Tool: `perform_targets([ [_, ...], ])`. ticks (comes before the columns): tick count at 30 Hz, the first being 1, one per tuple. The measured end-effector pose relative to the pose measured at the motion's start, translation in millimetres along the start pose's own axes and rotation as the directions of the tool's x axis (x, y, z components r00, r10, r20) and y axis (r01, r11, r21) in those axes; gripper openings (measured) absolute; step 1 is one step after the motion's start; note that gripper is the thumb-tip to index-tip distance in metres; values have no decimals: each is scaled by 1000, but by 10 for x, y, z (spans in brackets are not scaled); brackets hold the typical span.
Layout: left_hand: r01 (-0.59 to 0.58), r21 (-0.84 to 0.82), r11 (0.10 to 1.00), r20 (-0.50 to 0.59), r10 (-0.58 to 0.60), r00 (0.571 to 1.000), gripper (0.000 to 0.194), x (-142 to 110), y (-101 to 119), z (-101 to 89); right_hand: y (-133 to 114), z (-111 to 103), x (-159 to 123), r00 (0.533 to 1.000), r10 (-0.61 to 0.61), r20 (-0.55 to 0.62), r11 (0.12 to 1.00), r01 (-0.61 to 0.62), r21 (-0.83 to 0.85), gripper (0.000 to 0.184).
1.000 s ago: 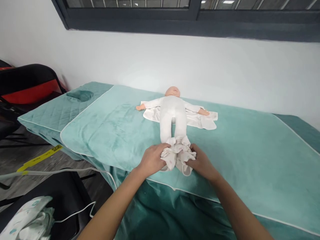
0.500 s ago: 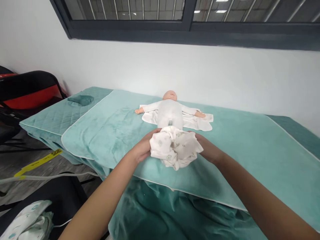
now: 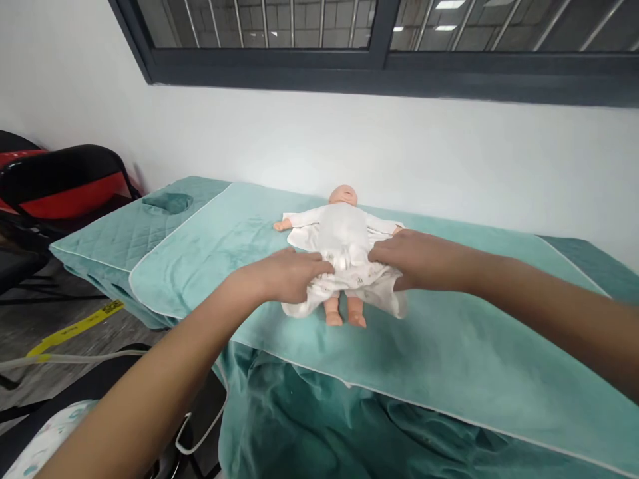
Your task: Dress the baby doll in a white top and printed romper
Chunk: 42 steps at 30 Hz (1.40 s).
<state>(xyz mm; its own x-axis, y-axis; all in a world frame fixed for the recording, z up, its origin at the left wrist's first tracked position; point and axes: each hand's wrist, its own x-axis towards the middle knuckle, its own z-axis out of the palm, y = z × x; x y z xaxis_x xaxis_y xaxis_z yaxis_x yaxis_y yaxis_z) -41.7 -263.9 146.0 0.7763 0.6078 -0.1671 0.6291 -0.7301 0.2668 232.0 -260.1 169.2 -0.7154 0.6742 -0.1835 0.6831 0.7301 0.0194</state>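
Note:
A baby doll (image 3: 342, 226) lies on its back on the massage bed, head toward the wall, arms spread and bare feet toward me. It wears a white long-sleeved suit, and a white cloth garment (image 3: 304, 238) is spread under its arms. Small-print white baby pants (image 3: 362, 283) are bunched around its legs, with both feet sticking out below. My left hand (image 3: 292, 274) pinches the pants' gathered top at the left. On the other side, my right hand (image 3: 407, 256) grips the same band, its lower fingers hidden by fabric. The doll's right-side hand is mostly covered by my hand.
A pale green towel-like cover (image 3: 499, 332) drapes the bed (image 3: 110, 233), which has a face hole at the left. Black-and-red chairs (image 3: 74, 186) stand beyond it. Near me, a patterned cloth (image 3: 50, 436) rests on a dark chair beside a white cable (image 3: 207, 432).
My hands carried the baby pants away from the bed edge and up the doll's legs. The feet, covered by the pants earlier, now show below them.

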Motion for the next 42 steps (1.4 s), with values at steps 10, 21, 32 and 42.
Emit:
perform_targets([
  [10,176,180,968,-192,-140,971,21,96,120,-380,129,-454,265,972,-151,-180,986,135,-95,30],
  [21,66,-18,998,-639,-62,766,13,87,148,-632,-80,-939,261,882,10,-471,987,68,148,31],
  [32,-84,-253,964,-512,-60,857,31,-74,68,-692,-361,-1176,155,771,16,-636,986,92,136,25],
  [42,200,93,975,-805,-45,592,31,-129,-136,-618,-498,-1104,263,848,64,-526,836,242,492,29],
])
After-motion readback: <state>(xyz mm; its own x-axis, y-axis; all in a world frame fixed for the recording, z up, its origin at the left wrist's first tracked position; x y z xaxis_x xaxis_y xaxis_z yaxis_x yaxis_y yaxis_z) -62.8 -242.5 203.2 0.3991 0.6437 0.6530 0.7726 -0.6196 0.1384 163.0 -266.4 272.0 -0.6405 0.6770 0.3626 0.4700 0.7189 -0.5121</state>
